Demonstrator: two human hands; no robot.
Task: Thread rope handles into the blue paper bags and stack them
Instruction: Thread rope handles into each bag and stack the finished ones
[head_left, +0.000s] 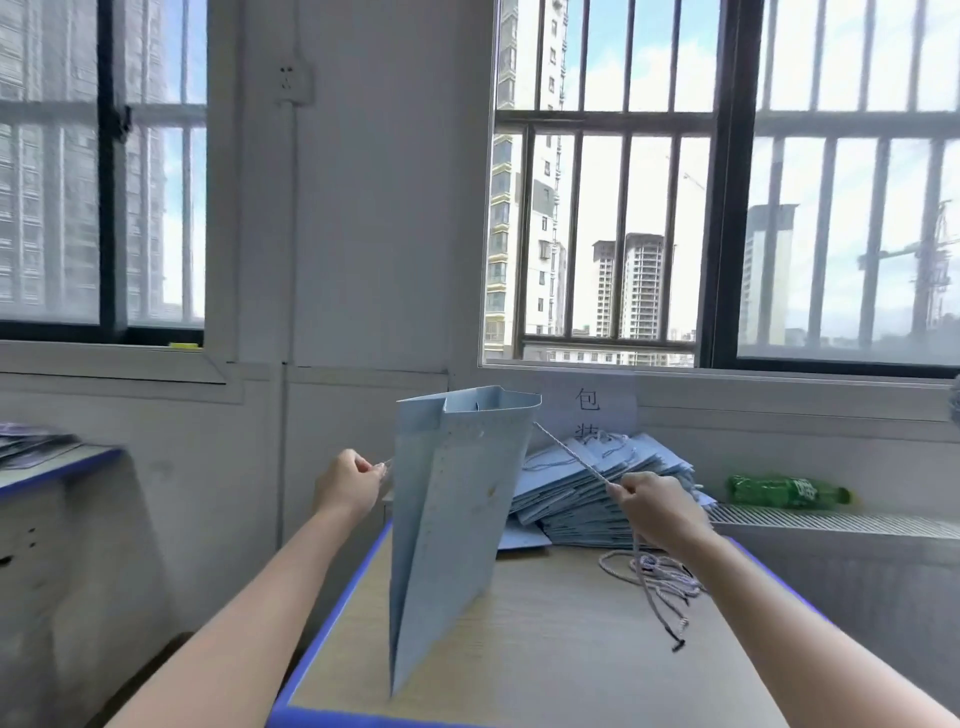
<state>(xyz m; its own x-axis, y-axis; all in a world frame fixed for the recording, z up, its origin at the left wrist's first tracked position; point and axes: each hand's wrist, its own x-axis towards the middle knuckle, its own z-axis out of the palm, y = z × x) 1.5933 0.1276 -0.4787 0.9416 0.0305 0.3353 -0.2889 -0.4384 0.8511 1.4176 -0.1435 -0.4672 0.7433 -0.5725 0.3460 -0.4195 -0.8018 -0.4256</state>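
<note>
Green plastic bottle on its side atop white radiator, beneath barred window.

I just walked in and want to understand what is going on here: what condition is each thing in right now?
Blue paper bag: upright on the table, mouth open, rope through its top.
Rope: pulled taut between both hands.
Left hand: pinches one rope end.
Right hand: grips the rope.
Stack of bags: lying flat, piled unevenly.
Loose ropes: tangled on the table.
Green bottle: lying on its side.
</note>
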